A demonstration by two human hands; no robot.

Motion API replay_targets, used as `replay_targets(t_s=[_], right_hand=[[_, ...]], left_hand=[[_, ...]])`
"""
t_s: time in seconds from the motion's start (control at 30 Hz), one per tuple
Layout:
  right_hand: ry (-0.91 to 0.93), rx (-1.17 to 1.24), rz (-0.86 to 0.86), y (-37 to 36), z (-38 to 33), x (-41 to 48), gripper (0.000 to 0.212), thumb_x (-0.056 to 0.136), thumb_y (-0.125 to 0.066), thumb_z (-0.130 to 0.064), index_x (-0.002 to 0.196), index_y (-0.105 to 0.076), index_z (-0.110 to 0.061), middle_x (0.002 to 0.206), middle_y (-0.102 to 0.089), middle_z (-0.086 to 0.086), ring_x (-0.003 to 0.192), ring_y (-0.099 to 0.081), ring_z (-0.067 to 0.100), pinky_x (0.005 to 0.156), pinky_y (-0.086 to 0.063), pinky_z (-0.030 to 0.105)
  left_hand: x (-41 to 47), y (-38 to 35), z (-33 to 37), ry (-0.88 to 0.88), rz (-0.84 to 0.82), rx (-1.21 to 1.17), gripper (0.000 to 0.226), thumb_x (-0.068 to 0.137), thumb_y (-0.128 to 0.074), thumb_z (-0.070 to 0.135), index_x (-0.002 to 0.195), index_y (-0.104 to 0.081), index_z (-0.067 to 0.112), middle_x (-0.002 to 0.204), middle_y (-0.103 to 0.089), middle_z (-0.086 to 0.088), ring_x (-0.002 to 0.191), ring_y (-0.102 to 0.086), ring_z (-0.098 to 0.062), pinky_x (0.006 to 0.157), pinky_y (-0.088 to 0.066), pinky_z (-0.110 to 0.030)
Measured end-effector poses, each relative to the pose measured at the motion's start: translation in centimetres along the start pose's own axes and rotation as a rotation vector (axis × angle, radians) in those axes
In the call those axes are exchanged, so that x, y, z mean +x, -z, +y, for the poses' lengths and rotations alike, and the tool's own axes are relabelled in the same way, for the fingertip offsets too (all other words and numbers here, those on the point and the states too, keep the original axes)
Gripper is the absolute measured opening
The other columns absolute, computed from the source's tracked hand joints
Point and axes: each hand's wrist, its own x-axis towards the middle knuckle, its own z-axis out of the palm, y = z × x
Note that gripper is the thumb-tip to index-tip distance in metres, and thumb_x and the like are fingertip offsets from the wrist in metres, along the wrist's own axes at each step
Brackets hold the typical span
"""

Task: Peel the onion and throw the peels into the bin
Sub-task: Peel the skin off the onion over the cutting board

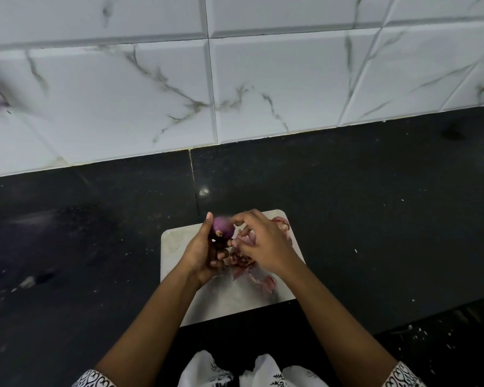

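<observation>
Above a white cutting board [179,247] on the dark tabletop [375,205], the left hand [204,252] grips the purple onion [222,230] while the right hand [263,244] pinches at its far side, loose peels [263,279] lying on the board beneath.

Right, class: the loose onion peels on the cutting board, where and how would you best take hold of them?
Pinch the peels by their curled, lifted edges from above with fingertips; they are thin flakes lying on the cutting board. Come from the right, since the left hand holds the onion.
</observation>
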Motion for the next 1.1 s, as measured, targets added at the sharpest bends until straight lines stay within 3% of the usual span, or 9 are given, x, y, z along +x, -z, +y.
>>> replay_targets(t_s=[0.07, 0.17, 0.23, 0.4, 0.57, 0.67, 0.83, 1.0, 1.1], right_hand=[[0.019, -0.005, 0.018, 0.0, -0.3, 0.1, 0.037, 0.083, -0.066, -0.020, 0.118, -0.054, -0.027, 0.115, -0.051, -0.010, 0.087, -0.057, 0.002, 0.068, -0.039, 0.005], [0.028, 0.024, 0.077, -0.4, -0.6, 0.1, 0.033, 0.085, -0.065, -0.025, 0.116, -0.055, -0.027, 0.114, -0.051, -0.008, 0.087, -0.058, 0.006, 0.073, -0.049, 0.021], [0.014, 0.039, 0.158, -0.9, -0.8, 0.1, 0.028, 0.085, -0.065, -0.024, 0.111, -0.057, -0.024, 0.112, -0.053, -0.007, 0.089, -0.058, 0.006, 0.074, -0.051, 0.025], [0.060, 0.054, 0.272, -1.8, -0.7, -0.3, 0.010, 0.082, -0.067, -0.013, 0.090, -0.062, -0.017, 0.104, -0.054, -0.005, 0.088, -0.055, 0.003, 0.071, -0.043, 0.009], [0.037, 0.106, 0.289, -1.2, -0.8, -0.6, 0.026, 0.084, -0.066, -0.014, 0.108, -0.059, -0.021, 0.111, -0.057, -0.006, 0.092, -0.059, 0.005, 0.073, -0.042, 0.008], [0.067, 0.067, 0.310, -1.2, -0.7, -0.5, 0.022, 0.083, -0.067, -0.012, 0.103, -0.062, -0.018, 0.109, -0.058, -0.003, 0.090, -0.058, 0.005, 0.071, -0.039, 0.003], [0.088, 0.072, 0.345, -1.5, 0.1, -0.9, 0.009, 0.080, -0.068, -0.009, 0.087, -0.064, -0.013, 0.101, -0.059, -0.002, 0.090, -0.054, 0.002, 0.076, -0.037, 0.001], [0.148, -0.017, 0.276, -1.0, 0.0, -0.8, 0.025, 0.087, -0.063, -0.016, 0.111, -0.061, -0.019, 0.111, -0.056, -0.001, 0.093, -0.051, 0.001, 0.073, -0.035, 0.002], [0.230, -0.056, 0.216, -0.4, 0.4, -0.3, 0.022, 0.087, -0.063, -0.018, 0.108, -0.063, -0.018, 0.108, -0.055, 0.001, 0.090, -0.049, -0.001, 0.071, -0.035, 0.000]], left_hand=[[-0.1, -0.1, 0.2, -0.010, -0.007, -0.034, 0.056, 0.092, -0.038, 0.060, 0.090, -0.062, 0.009, 0.059, -0.054, -0.004, 0.037, -0.036, -0.006, 0.029, -0.024, -0.011], [-0.2, -0.2, 0.3, -0.038, -0.015, -0.015, 0.054, 0.093, -0.036, 0.058, 0.095, -0.061, 0.010, 0.061, -0.057, -0.002, 0.039, -0.037, -0.007, 0.029, -0.023, -0.013], [-0.3, -0.5, 0.1, -0.063, -0.029, -0.024, 0.054, 0.094, -0.034, 0.057, 0.098, -0.062, 0.010, 0.068, -0.059, -0.004, 0.041, -0.039, -0.007, 0.030, -0.025, -0.013], [-0.4, -1.0, -0.2, -0.083, -0.027, -0.091, 0.056, 0.094, -0.034, 0.056, 0.103, -0.063, 0.010, 0.070, -0.065, -0.005, 0.045, -0.042, -0.008, 0.030, -0.027, -0.014], [-0.5, -1.3, -0.4, -0.094, -0.027, -0.087, 0.060, 0.093, -0.035, 0.058, 0.116, -0.061, 0.009, 0.083, -0.064, -0.009, 0.047, -0.044, -0.010, 0.033, -0.025, -0.014], [-0.5, -1.3, -0.5, -0.092, -0.032, -0.103, 0.059, 0.093, -0.036, 0.058, 0.118, -0.060, 0.010, 0.083, -0.061, -0.008, 0.047, -0.043, -0.010, 0.033, -0.026, -0.014], [-0.8, -1.3, -0.7, -0.064, -0.035, -0.102, 0.058, 0.094, -0.035, 0.057, 0.115, -0.060, 0.008, 0.082, -0.059, -0.008, 0.048, -0.040, -0.010, 0.033, -0.024, -0.013], [-1.2, -1.5, -0.5, -0.063, -0.031, -0.062, 0.058, 0.094, -0.033, 0.059, 0.103, -0.064, 0.011, 0.068, -0.063, -0.005, 0.044, -0.040, -0.008, 0.033, -0.022, -0.013], [-1.3, -1.4, -0.1, -0.062, 0.010, 0.030, 0.058, 0.093, -0.032, 0.061, 0.086, -0.063, 0.012, 0.059, -0.053, -0.002, 0.042, -0.035, -0.007, 0.034, -0.021, -0.014]])
